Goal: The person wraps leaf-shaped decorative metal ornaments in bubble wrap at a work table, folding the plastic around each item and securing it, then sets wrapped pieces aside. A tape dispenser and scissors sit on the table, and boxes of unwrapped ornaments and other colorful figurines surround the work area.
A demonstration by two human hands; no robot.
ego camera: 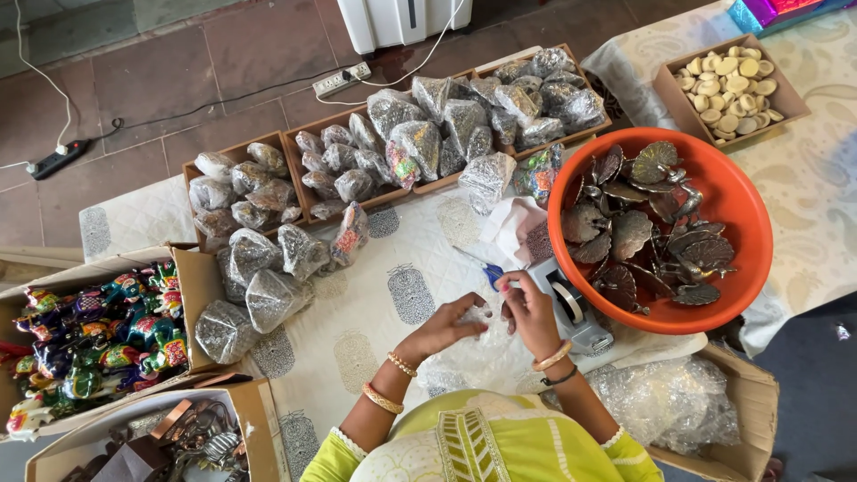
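The person is wearing a bright yellow-green top with short sleeves, each sleeve ending in a narrow white scalloped trim. A woven panel of pale, gold-toned pattern is running down the middle of the garment. The left hand [444, 328] is showing two gold bangles on its wrist, one slim and beaded, the other thicker and sitting further up the forearm. The right hand [528, 311] is carrying a wider, peach-toned bangle, with a thin dark band just behind it. The nails on the fingers [507, 287] are showing pink polish
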